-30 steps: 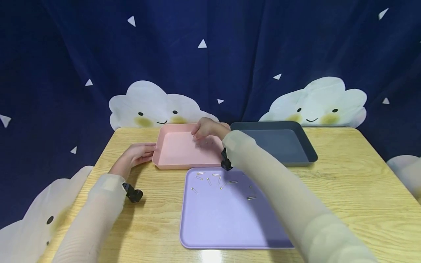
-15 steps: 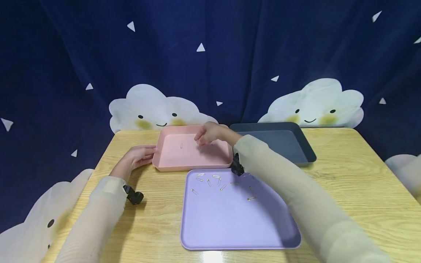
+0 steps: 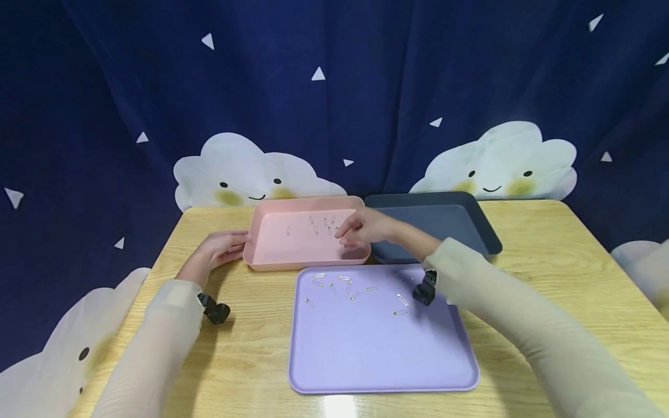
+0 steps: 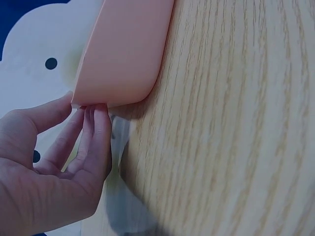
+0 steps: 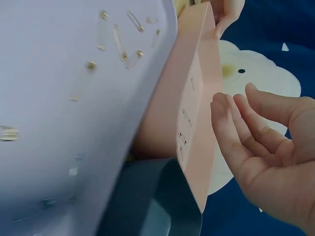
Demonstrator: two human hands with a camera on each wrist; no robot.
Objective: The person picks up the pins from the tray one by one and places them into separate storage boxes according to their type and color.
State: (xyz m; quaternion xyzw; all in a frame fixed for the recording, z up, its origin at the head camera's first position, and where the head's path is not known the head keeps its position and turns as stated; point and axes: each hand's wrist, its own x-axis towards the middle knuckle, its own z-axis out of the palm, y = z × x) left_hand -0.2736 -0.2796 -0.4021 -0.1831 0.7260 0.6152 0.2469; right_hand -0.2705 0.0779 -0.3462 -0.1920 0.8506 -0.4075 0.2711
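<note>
R grip (image 3: 367, 226) slack, thumb apart, empty, over pink tray (image 3: 292, 252) w/ pins (image 3: 329, 231); L grip (image 3: 222, 244) straight-fingered against tray's L end

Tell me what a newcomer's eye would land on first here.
Probably the dark blue cloth backdrop with smiling white clouds, behind the pale wooden table. Then the rectangular lavender tray at the front, small gold-coloured metal safety pins scattered over its far half. After that, the person's bare right hand over the right end of the shallow, rectangular pink tray, close to more pins.
</note>
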